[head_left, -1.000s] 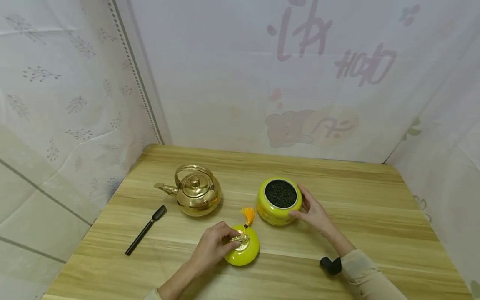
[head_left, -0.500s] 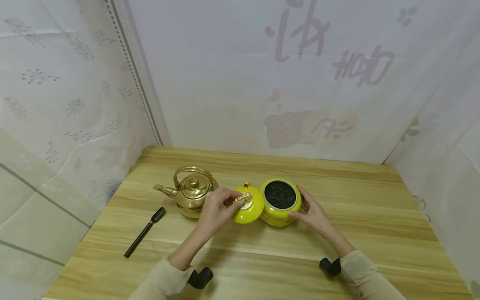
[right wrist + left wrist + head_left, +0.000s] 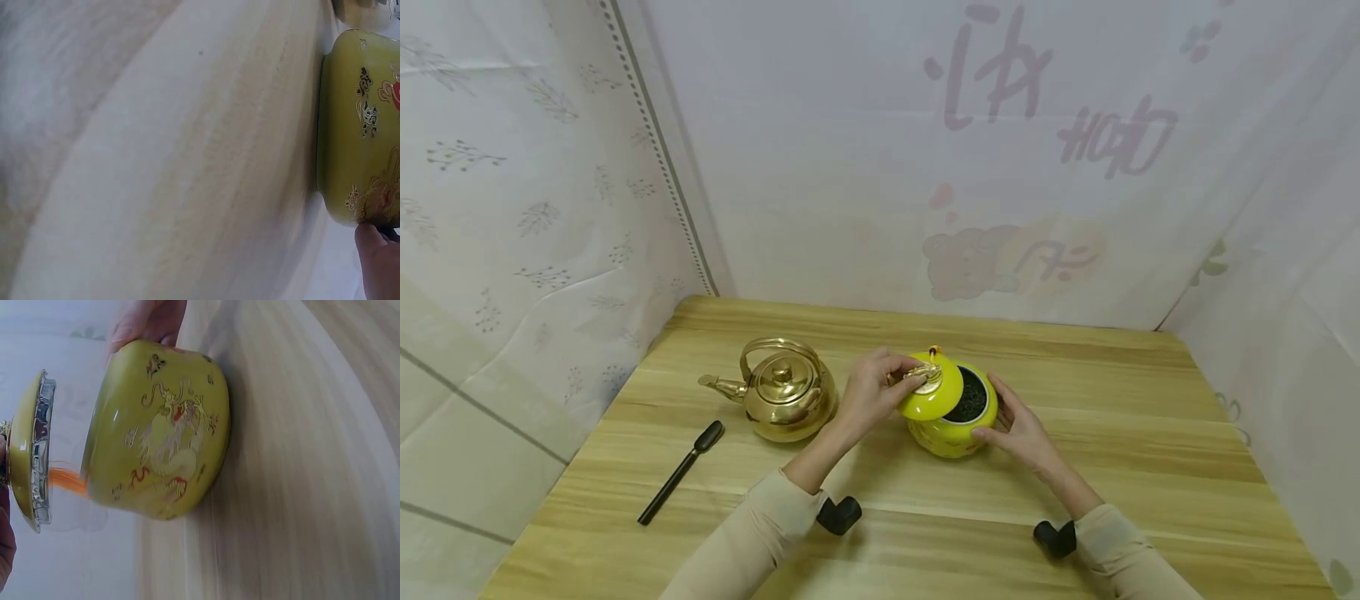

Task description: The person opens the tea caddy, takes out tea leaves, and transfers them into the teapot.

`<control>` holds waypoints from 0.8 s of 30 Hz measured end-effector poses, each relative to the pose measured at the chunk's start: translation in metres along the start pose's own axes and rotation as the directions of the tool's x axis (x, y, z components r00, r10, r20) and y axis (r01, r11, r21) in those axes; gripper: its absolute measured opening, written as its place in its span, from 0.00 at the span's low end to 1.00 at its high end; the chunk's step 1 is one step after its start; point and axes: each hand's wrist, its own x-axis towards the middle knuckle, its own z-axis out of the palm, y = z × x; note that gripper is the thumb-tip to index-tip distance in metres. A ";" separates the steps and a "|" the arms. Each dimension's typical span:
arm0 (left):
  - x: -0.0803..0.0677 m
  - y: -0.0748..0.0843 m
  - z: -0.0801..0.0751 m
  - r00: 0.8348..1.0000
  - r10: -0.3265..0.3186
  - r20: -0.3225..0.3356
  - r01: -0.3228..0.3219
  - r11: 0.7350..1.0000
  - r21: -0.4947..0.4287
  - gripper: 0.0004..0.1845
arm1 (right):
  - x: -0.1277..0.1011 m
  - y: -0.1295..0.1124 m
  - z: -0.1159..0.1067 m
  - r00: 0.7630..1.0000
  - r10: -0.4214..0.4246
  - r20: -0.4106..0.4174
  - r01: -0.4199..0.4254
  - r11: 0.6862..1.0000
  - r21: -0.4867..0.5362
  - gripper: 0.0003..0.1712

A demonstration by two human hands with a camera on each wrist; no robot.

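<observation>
My left hand (image 3: 871,390) pinches the gold knob of a domed yellow lid (image 3: 946,398). The lid is held above a yellow tea jar (image 3: 951,444) and overlaps the left part of its mouth in the head view. Dark tea leaves (image 3: 972,397) show in the rest of the opening. In the left wrist view, a gap separates the lid's clear rim (image 3: 41,450) from the jar, and an orange tassel (image 3: 67,480) hangs behind. My right hand (image 3: 1024,437) grips the jar's right side, thumb at the front. A gold dragon decorates the jar's wall (image 3: 169,431), which stands on the table.
A gold teapot (image 3: 781,398) with an arched handle stands left of the jar, spout pointing left. Further left lies a dark tea scoop (image 3: 679,473). A fabric backdrop (image 3: 820,208) rises behind the wooden table (image 3: 1120,392).
My left hand has lifted the lid from low in front of the jar, then carried it up and right over the mouth. The right hand keeps its hold on the jar.
</observation>
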 end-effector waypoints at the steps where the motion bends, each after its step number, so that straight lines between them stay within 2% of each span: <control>1: 0.002 0.001 0.002 1.000 0.001 0.009 -0.001 1.000 -0.004 0.08 | 0.000 0.000 0.000 1.000 0.001 -0.001 -0.001 1.000 -0.001 0.53; 14: 0.020 0.007 0.029 0.989 0.034 0.143 -0.041 0.998 0.043 0.08 | 0.000 0.001 -0.001 1.000 -0.014 0.021 0.014 1.000 0.024 0.53; 24: 0.022 0.007 0.038 0.978 -0.002 0.208 -0.011 0.998 0.062 0.09 | -0.001 0.000 0.000 1.000 -0.009 0.017 0.008 1.000 0.022 0.52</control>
